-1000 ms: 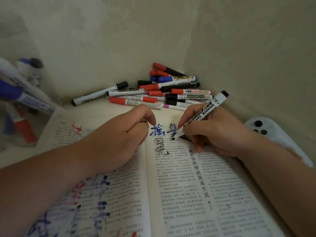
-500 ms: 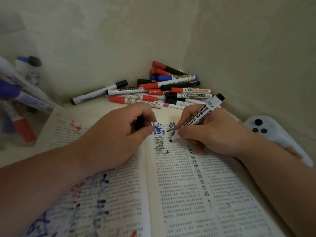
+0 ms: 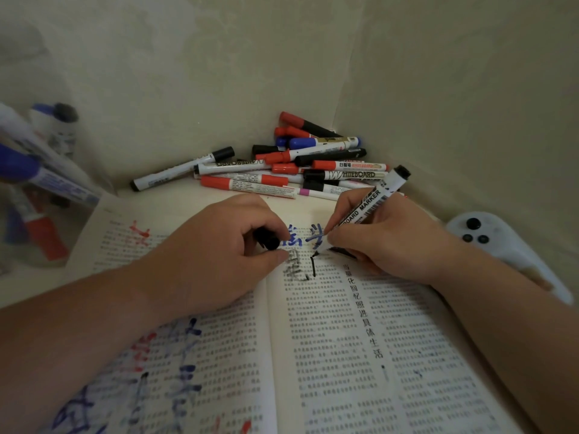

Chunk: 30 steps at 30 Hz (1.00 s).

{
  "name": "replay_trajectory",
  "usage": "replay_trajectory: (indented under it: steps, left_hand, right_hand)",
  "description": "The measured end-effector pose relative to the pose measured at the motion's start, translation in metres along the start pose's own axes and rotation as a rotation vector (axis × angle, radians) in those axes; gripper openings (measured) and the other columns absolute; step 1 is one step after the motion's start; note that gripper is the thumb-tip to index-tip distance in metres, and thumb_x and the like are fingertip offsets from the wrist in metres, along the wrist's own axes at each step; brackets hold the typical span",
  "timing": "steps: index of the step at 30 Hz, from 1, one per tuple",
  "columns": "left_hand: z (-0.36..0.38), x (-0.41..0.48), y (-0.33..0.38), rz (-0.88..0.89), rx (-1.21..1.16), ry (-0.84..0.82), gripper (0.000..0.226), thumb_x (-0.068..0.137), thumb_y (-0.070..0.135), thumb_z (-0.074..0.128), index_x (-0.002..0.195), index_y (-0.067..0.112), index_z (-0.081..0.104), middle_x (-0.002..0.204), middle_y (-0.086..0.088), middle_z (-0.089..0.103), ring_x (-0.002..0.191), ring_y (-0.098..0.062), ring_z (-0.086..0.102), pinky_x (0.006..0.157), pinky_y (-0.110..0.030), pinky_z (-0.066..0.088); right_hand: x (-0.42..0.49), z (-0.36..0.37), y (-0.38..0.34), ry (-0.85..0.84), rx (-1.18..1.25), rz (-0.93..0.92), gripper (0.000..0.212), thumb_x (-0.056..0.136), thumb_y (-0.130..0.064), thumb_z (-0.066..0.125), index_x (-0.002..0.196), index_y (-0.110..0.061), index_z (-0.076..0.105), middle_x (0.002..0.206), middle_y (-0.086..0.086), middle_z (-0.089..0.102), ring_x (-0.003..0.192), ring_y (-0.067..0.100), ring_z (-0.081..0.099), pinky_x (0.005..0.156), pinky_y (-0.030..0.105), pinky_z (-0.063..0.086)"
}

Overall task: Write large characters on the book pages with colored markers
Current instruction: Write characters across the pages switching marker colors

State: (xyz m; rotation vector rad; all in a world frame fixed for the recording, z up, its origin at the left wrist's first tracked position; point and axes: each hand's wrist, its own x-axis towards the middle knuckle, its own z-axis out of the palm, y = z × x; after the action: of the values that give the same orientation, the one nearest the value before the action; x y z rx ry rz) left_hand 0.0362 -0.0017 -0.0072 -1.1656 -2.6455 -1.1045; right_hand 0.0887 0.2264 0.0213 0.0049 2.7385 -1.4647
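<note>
An open book (image 3: pixel 338 355) of printed text lies in front of me, with blue, red and black marker strokes on both pages. My right hand (image 3: pixel 385 239) grips a black whiteboard marker (image 3: pixel 366 208), tip down on the right page beside a fresh black vertical stroke (image 3: pixel 312 267). My left hand (image 3: pixel 219 255) rests on the left page near the spine and holds the marker's black cap (image 3: pixel 266 241) in curled fingers. Blue characters (image 3: pixel 302 238) sit above the black ones.
A heap of red, black and blue markers (image 3: pixel 297 166) lies in the wall corner behind the book. A clear container with more markers (image 3: pixel 34 183) stands at the left. A white phone (image 3: pixel 498 245) lies by my right wrist.
The marker tip moved down and left on the right page, leaving a new black vertical stroke. My left hand turned slightly, so the black cap now shows between its fingers.
</note>
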Motion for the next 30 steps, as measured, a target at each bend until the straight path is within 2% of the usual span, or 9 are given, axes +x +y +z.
replay_trajectory:
  steps: [3,7,15,20,23,26,30]
  left_hand:
    - [-0.0002,-0.0002,0.0010,-0.014,-0.020,-0.017,0.010,0.081,0.045,0.070,0.090,0.045,0.065,0.097,0.026,0.058,0.087,0.002,0.058,0.071,-0.007,0.039]
    - [-0.0006,0.0005,0.0010,-0.024,-0.047,-0.025,0.015,0.079,0.053,0.062,0.091,0.045,0.065,0.099,0.024,0.058,0.088,-0.001,0.058,0.071,-0.008,0.040]
    - [-0.0002,0.0009,0.0002,-0.040,-0.025,-0.023,0.016,0.080,0.049,0.068,0.095,0.048,0.063,0.097,0.026,0.059,0.087,0.003,0.056,0.072,-0.005,0.038]
    - [0.0006,-0.0001,0.0003,-0.101,-0.036,0.021,0.024,0.075,0.045,0.078,0.094,0.047,0.063,0.091,0.024,0.063,0.074,0.000,0.056,0.066,-0.010,0.043]
    - [0.0003,0.0000,0.0001,-0.151,-0.045,0.034,0.024,0.072,0.049,0.080,0.089,0.044,0.064,0.081,0.017,0.063,0.065,-0.003,0.056,0.057,-0.016,0.042]
    - [-0.0002,-0.0003,0.0015,-0.178,-0.081,0.052,0.027,0.068,0.055,0.078,0.085,0.038,0.066,0.077,0.015,0.064,0.062,-0.005,0.057,0.055,-0.020,0.043]
    - [-0.0008,0.0003,0.0023,-0.172,-0.086,0.048,0.045,0.062,0.073,0.063,0.082,0.034,0.069,0.071,0.005,0.064,0.064,-0.013,0.058,0.056,-0.027,0.045]
  right_hand:
    - [-0.0001,-0.0016,0.0002,-0.018,0.022,0.031,0.009,0.086,-0.001,0.068,0.078,0.002,0.066,0.047,-0.002,0.051,0.040,0.008,0.041,0.042,0.020,0.034]
    - [-0.0017,-0.0021,-0.0007,-0.100,0.049,0.041,0.012,0.082,0.007,0.068,0.078,0.012,0.059,0.047,0.004,0.046,0.039,0.009,0.037,0.039,0.017,0.030]
    - [0.0004,0.0000,0.0003,-0.032,0.011,-0.007,0.009,0.087,-0.005,0.070,0.078,-0.004,0.070,0.051,0.000,0.055,0.043,0.009,0.045,0.045,0.023,0.037]
    - [-0.0011,-0.0003,-0.0002,-0.066,0.035,0.005,0.009,0.086,-0.001,0.071,0.077,-0.001,0.069,0.048,0.003,0.053,0.040,0.011,0.044,0.041,0.020,0.034]
    - [-0.0013,0.0003,-0.0004,-0.035,0.014,0.006,0.009,0.085,-0.002,0.070,0.076,-0.001,0.067,0.049,0.000,0.053,0.042,0.009,0.044,0.044,0.021,0.035]
    - [-0.0009,-0.0041,0.0012,0.042,0.046,-0.015,0.011,0.086,0.000,0.069,0.075,-0.001,0.066,0.050,0.001,0.053,0.045,0.012,0.044,0.048,0.027,0.036]
    - [0.0001,-0.0060,0.0027,0.052,0.014,-0.016,0.010,0.085,-0.003,0.069,0.075,-0.004,0.069,0.052,0.000,0.056,0.048,0.013,0.048,0.055,0.034,0.040]
